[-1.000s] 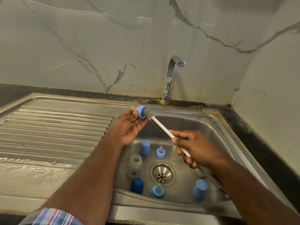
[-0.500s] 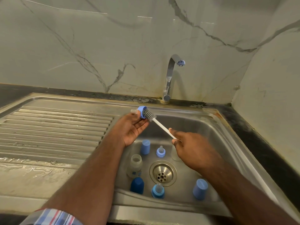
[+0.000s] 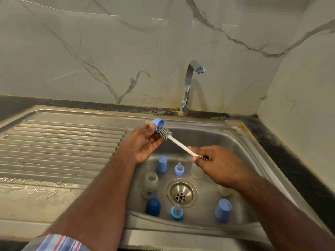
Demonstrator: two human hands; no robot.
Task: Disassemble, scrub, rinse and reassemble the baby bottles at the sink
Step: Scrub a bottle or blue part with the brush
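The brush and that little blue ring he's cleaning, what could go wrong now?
The left hand pinches the blue ring with only its fingertips while the brush pushes into it, so the ring could pop loose and drop into the sink.

The right hand holds the brush far back on its thin handle, so the bristles may wobble and miss spots.

If it falls, the ring could knock over the caps standing below.

Nothing readable — the clear bottle (image 3: 152, 185) bears a blue mark (blurred).
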